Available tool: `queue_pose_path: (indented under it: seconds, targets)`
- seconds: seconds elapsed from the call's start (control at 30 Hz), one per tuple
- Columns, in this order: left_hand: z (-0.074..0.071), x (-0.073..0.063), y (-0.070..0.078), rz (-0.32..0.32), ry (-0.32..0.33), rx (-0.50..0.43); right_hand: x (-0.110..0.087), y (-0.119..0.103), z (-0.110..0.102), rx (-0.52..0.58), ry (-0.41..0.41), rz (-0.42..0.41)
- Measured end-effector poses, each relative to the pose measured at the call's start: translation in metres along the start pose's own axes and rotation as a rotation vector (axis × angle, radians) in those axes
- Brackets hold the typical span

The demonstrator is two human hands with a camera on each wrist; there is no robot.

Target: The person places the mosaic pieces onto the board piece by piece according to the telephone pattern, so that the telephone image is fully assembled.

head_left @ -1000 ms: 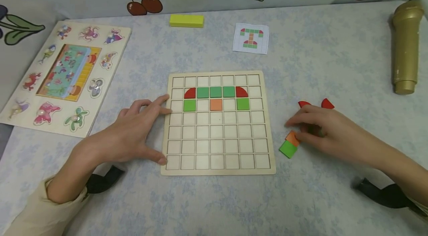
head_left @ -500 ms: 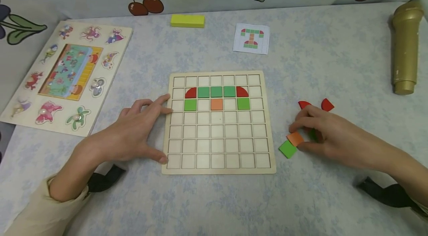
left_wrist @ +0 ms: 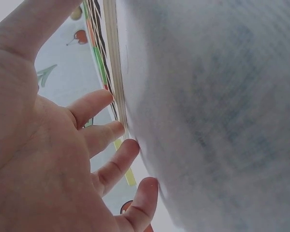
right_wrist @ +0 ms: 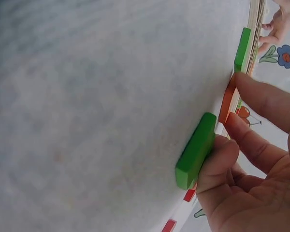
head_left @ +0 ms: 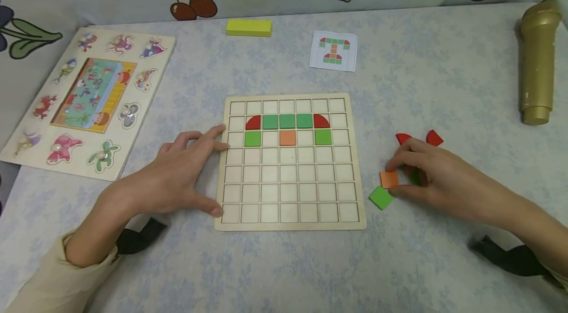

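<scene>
My left hand lies at the left edge of the wooden grid board. Its fingers are spread, with fingertips and thumb touching the frame. Beyond the board's right side, my right hand pinches an orange square tile between thumb and index finger. A light green square tile lies just below it. Under the palm is a darker green tile, beside the curled fingers in the right wrist view. Set in the board are red quarter-round tiles, green squares and one orange square.
Two red pieces lie beyond my right hand. A pattern card and a yellow block are at the back. A peg puzzle occupies the left, and a gold microphone-shaped object stands far right.
My right thumb and index finger have spread around the orange tile, which has turned and slid slightly apart from the light green one. My left hand stays at the board.
</scene>
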State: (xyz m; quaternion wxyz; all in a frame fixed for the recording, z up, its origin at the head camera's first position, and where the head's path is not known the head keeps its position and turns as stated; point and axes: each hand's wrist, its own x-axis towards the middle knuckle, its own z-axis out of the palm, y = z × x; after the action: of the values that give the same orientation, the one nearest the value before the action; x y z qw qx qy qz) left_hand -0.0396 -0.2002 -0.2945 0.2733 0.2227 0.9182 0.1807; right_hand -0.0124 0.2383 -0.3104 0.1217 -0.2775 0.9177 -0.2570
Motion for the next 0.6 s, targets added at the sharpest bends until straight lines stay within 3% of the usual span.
queue_pose_path:
  seconds: [0.6]
  targets:
    - [-0.0003,0.0003,-0.0005,0.008,0.000,-0.001,-0.0017,-0.0005,0.0015,-0.024,0.027,0.003]
